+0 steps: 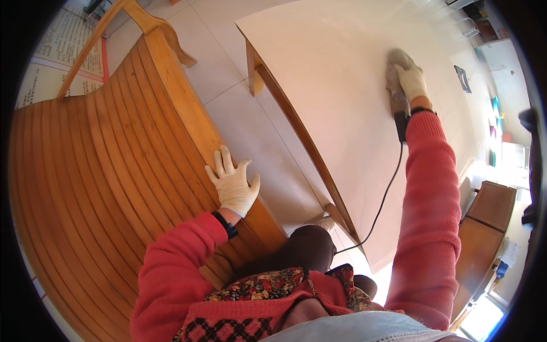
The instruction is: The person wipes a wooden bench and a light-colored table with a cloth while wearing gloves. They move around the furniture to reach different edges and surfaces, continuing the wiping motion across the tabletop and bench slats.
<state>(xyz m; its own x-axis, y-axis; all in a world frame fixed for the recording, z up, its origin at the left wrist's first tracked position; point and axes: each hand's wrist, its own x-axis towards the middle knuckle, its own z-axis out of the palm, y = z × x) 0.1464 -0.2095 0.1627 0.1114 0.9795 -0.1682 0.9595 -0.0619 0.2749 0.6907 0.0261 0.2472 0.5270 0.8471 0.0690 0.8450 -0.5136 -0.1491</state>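
Note:
Both of my hands wear thin off-white gloves. My left hand [234, 184] rests palm down with fingers spread on the front edge of the slatted wooden bench [166, 162], holding nothing. Stretched far forward, my right hand [412, 81] presses a crumpled grey-brown cloth [397, 96] onto the pale tabletop [333, 85]. Part of the cloth is hidden under the palm. Beside my right wrist, a black box [401, 127] has a thin black cable [386, 192] that runs down across the table towards my lap.
A small dark-framed object [463, 79] lies on the table beyond my right hand. The bench's curved armrest [171, 38] rises at the upper left. Between bench and table is a strip of tiled floor [260, 137]. Brown wooden furniture [483, 231] stands at the right.

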